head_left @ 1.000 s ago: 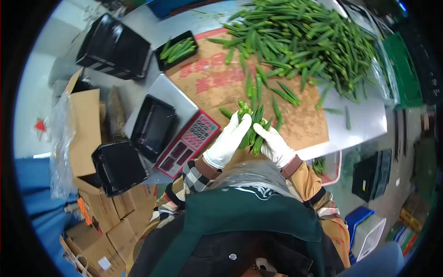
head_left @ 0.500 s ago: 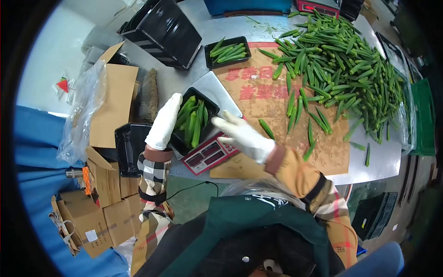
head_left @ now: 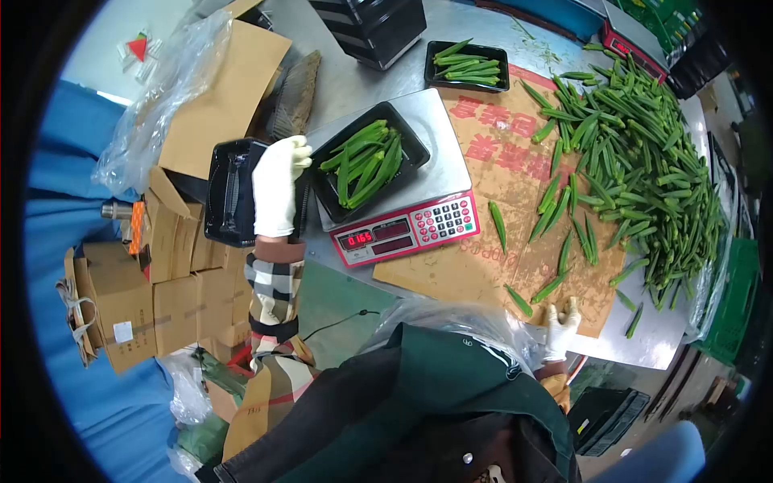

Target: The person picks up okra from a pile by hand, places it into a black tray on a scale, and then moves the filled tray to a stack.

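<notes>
A black tray (head_left: 412, 158) of okra (head_left: 366, 163) rests at a slant on the steel plate of a scale (head_left: 444, 223) whose red display lights up. My left hand (head_left: 278, 179), in a white glove, is just left of that tray, its fingers curled together; whether anything is in them is hidden. On the cardboard sheet (head_left: 451, 278), near its front edge, my right hand (head_left: 561, 326), also gloved, has its fingers apart and holds nothing. Loose okra pods (head_left: 551, 287) lie just beyond it. A large okra heap (head_left: 644, 169) covers the right side.
A second tray of okra (head_left: 469, 79) sits at the back. Empty black trays (head_left: 233, 193) are stacked at the left, beside an open cardboard box (head_left: 217, 105). A tall black stack (head_left: 374, 32) stands behind the scale. A green crate (head_left: 729, 302) is at far right.
My right hand has moved from beside the scale to the sheet's front edge. My left hand has drawn away from the tray and its fingers have curled. The view has shifted, and the scale display now shows.
</notes>
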`<action>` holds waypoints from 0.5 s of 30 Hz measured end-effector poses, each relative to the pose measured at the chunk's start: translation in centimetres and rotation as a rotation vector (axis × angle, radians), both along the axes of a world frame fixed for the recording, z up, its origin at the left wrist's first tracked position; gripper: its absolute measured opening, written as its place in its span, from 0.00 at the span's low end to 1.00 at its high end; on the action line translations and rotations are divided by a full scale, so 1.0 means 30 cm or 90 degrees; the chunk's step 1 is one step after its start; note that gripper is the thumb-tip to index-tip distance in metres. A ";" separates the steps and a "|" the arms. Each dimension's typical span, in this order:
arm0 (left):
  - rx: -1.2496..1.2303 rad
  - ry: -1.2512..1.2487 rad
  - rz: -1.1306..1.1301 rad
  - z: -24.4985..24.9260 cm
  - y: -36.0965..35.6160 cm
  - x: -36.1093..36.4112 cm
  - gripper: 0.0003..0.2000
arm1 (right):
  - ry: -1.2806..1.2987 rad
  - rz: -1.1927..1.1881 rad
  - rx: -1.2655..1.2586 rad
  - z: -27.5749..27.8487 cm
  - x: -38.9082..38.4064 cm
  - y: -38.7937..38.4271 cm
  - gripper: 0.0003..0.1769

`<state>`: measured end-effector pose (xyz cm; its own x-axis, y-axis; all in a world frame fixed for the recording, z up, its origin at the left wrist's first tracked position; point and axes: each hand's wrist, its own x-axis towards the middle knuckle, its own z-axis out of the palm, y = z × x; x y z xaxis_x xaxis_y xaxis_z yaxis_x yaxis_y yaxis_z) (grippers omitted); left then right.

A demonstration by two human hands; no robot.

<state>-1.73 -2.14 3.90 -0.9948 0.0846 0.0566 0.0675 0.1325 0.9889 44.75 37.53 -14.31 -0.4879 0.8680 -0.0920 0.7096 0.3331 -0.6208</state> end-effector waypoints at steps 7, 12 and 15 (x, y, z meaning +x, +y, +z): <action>-0.826 0.381 -0.038 -0.100 0.139 0.008 0.12 | 0.137 -0.176 -0.138 -0.081 -0.057 0.083 0.20; -0.528 0.045 -0.097 -0.029 0.123 -0.001 0.13 | 0.193 -0.129 -0.177 -0.099 -0.018 0.100 0.18; -0.195 -0.018 -0.113 -0.085 0.051 -0.024 0.18 | 0.197 -0.086 -0.170 -0.091 -0.051 0.054 0.21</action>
<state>-2.45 -0.62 1.35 -0.9639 0.2648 -0.0260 0.0888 0.4123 0.9067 43.22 39.15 -17.05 -0.4109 0.8917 -0.1899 0.5031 0.0481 -0.8629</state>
